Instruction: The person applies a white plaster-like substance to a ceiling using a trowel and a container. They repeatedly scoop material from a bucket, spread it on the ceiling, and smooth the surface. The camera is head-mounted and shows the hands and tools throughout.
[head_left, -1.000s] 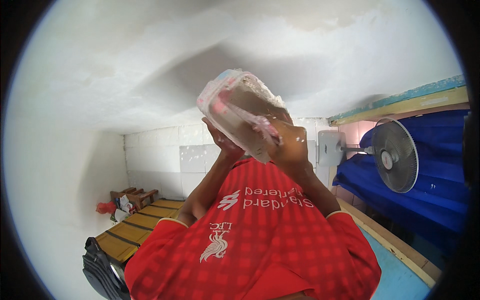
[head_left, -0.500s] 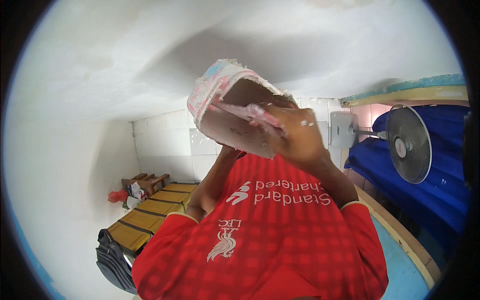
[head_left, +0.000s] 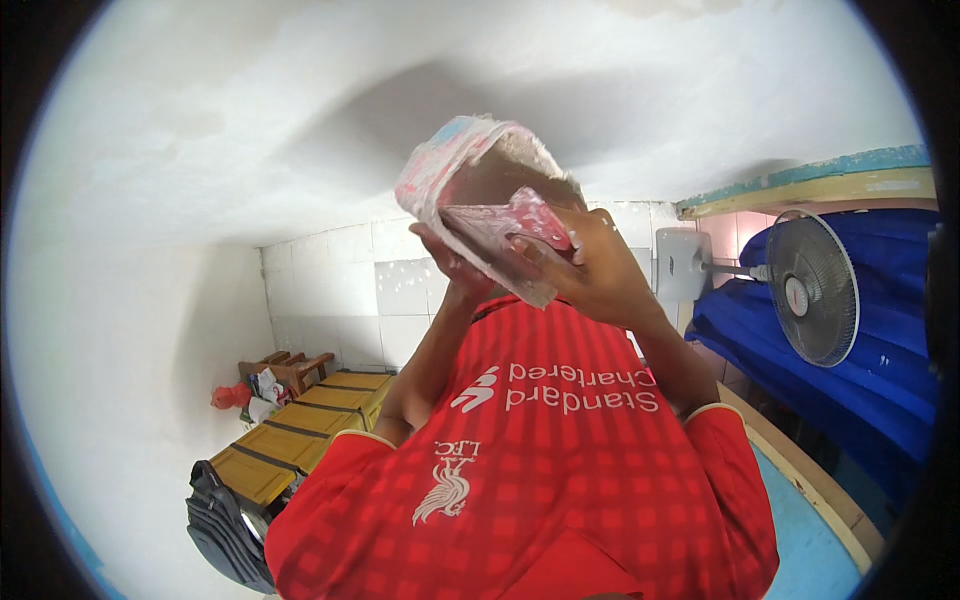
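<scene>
A cut-open plastic tub [head_left: 425, 178], crusted with white paste and patched with pink and blue, is raised in front of my chest, its opening tilted toward the right. My left hand [head_left: 455, 265] supports it from beneath at the lower left side, fingers partly hidden by the tub. In my right hand [head_left: 595, 260] is a putty knife [head_left: 535, 215] with a red, paste-smeared handle. Its blade end reaches into the mouth of the tub, close to the inner wall. White specks dot the fingers of my right hand.
A grey fan [head_left: 812, 288] juts out at the right before a blue cloth [head_left: 890, 330]. Yellow cases with dark straps [head_left: 310, 425], a black backpack [head_left: 222, 525] and a wooden stool [head_left: 300, 368] stand lower left. The white ceiling [head_left: 250, 130] spreads overhead.
The tub has shifted slightly right and turned, and more of my left hand now shows beneath it. My right hand has changed angle, bringing the knife's red handle further into sight.
</scene>
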The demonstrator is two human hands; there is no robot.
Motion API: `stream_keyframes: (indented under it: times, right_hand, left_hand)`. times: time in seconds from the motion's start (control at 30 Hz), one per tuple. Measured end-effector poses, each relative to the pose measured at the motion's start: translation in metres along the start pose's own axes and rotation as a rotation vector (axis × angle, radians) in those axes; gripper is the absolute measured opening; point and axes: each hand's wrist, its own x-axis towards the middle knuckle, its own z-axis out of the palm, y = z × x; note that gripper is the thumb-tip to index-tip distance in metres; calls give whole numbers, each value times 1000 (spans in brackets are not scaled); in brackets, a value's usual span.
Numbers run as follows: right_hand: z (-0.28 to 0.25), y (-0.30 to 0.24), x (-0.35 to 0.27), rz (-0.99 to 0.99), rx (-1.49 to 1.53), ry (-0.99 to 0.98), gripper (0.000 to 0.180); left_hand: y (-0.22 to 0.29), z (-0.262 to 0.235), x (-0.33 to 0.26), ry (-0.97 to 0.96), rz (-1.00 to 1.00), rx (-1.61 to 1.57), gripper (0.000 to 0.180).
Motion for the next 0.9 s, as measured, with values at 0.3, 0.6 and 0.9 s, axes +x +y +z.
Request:
stream_keyframes:
  times: [0.3, 0.6, 0.9]
  right_hand:
    - [-40, 39, -5, 421, 685, 119, 43]
    - [-32, 76, -28, 479, 1186, 451, 42]
    - [-57, 108, -16, 254, 1007, 839, 31]
  left_hand:
    - [-1, 9, 8, 121, -189, 220, 82]
    - [11, 16, 5, 177, -387, -126, 79]
    - [11, 39, 18, 100, -183, -81, 58]
